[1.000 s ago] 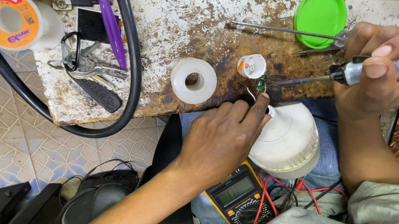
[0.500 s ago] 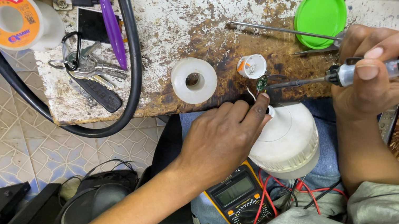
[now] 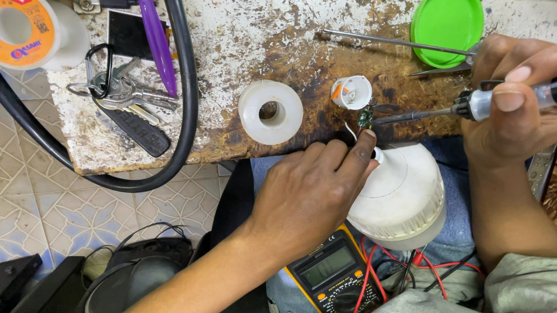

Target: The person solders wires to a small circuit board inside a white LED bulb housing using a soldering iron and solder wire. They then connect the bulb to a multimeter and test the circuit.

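- Step in hand: soldering on the small green circuit board (image 3: 365, 117), judged from the tool position.
- My left hand (image 3: 310, 192) is closed narrow, fingertips pinching the board and its white lead at the front edge of the surface (image 3: 260, 40), just above the white bulb housing (image 3: 400, 197) on my lap.
- My right hand (image 3: 520, 107) is wrapped around the soldering iron (image 3: 508, 98); its tip lies level and meets the board from the right.
- The small white cap (image 3: 350, 91) sits just beside the board; the white tape roll (image 3: 271, 111) is near.
- Next move, as I judge it: hold the board steady, keep the fingertips off the hot tip.
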